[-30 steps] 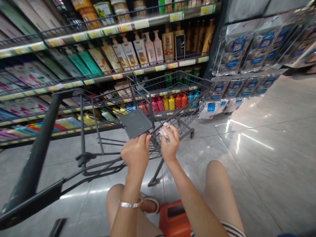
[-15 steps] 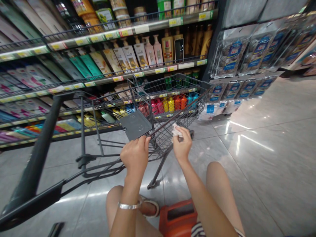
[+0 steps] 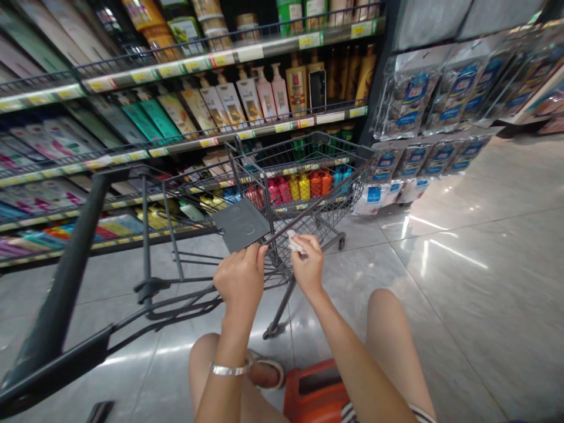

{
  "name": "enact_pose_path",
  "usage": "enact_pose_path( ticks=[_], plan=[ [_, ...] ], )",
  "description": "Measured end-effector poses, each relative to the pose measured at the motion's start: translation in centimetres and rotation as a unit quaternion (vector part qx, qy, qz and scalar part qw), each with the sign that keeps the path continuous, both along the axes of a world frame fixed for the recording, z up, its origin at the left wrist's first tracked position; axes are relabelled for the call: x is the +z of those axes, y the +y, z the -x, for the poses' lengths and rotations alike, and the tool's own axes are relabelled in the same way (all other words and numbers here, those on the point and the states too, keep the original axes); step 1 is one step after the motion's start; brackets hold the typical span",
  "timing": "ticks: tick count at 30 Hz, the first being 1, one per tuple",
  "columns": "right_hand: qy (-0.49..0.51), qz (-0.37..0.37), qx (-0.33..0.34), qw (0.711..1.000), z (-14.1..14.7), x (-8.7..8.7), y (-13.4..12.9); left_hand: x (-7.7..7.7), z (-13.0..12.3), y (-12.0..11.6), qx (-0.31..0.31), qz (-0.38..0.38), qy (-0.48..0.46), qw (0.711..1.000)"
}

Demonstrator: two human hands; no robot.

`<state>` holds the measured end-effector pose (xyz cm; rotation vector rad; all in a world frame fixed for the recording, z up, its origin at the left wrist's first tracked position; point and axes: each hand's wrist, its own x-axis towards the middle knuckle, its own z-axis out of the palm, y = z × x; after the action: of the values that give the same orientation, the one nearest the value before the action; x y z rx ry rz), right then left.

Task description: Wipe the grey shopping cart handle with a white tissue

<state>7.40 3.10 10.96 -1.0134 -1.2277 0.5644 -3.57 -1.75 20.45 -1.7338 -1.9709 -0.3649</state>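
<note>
A dark grey shopping cart (image 3: 317, 205) stands lengthwise in front of me, its handle at the far left. My left hand (image 3: 240, 273) is closed around the cart's top side rail, beside the grey seat flap (image 3: 241, 224). Just right of it, my right hand (image 3: 308, 264) pinches a crumpled white cloth or tissue (image 3: 295, 242) close to the same rail and the wire mesh side. Whether the white piece touches the rail I cannot tell.
Shelves of bottles (image 3: 229, 103) rise behind the cart. Silver packs (image 3: 409, 100) hang at the right. An orange stool (image 3: 315, 393) is under me, between my legs. A dark object (image 3: 101, 411) lies on the floor at lower left.
My right hand has moved left and slightly down along the cart's side with the white piece, nearer to my left hand. My left hand keeps its hold on the rail.
</note>
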Motion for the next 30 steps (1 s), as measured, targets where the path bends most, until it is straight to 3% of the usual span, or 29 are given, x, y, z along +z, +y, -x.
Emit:
enact_pose_path(
  ticks=[2,7,10,16,20,24,27,30],
  plan=[
    [0.003,0.014,0.015,1.000,-0.8,0.2,-0.5,0.0,0.0,0.0,-0.001,-0.003,0.002,1.000],
    [0.042,0.014,-0.078,0.996,-0.6,2.2,-1.5,-0.1,0.1,0.0,-0.007,-0.014,0.003,1.000],
    [0.025,-0.032,-0.028,0.999,1.3,3.1,-2.0,-0.1,0.0,0.0,-0.009,-0.005,0.006,1.000],
    [0.018,-0.061,-0.014,0.998,3.9,1.6,-1.9,0.0,-0.1,0.1,-0.003,0.000,0.012,1.000],
    [-0.015,-0.060,-0.003,0.998,3.2,0.3,-1.4,0.3,0.0,-0.3,-0.022,0.003,-0.016,1.000],
    [-0.016,0.005,-0.042,0.999,1.4,-0.9,-1.4,0.8,0.5,-1.6,-0.050,-0.027,-0.051,0.997],
    [0.009,0.024,-0.076,0.997,0.6,-0.5,-2.0,1.3,0.6,-2.6,-0.053,-0.038,-0.036,0.997],
    [0.012,-0.016,-0.043,0.999,1.2,1.4,-2.8,1.7,0.4,-3.3,-0.017,-0.023,-0.019,0.999]
  ],
)
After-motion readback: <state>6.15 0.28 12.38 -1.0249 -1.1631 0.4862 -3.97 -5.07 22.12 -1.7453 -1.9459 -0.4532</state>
